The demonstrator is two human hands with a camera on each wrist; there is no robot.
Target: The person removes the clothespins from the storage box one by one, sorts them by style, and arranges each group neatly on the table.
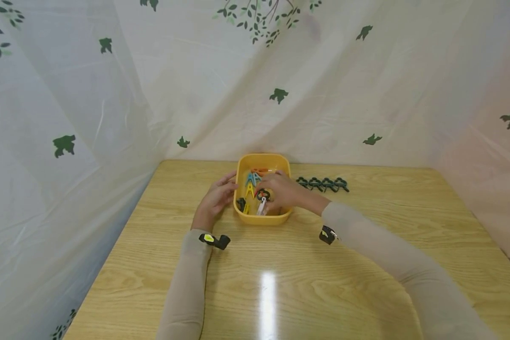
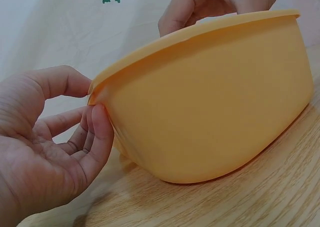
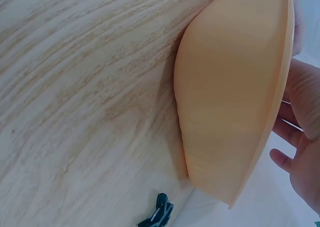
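Observation:
My left hand [image 1: 216, 198] pinches the left rim of a yellow plastic basin [image 1: 263, 220], which stands on the wooden table; the left wrist view shows its fingertips at the rim and outer wall. My right hand [image 1: 282, 190] reaches over the right rim into the basin, fingers bent down among the clips; I cannot tell whether they hold one. Inside lie blue clips [image 1: 252, 178], a yellow clip [image 1: 250, 190], a white clip [image 1: 261, 206], an orange clip [image 1: 260, 170] and a black clip [image 1: 241, 204]. A dark round clip [image 1: 263, 195] shows beside the right fingers.
Several dark green clips [image 1: 316, 183] lie in a row on the table, right of the basin; one green clip [image 3: 159, 213] shows in the right wrist view. A leaf-printed white curtain [image 1: 221, 108] hangs behind the table [image 1: 323, 283].

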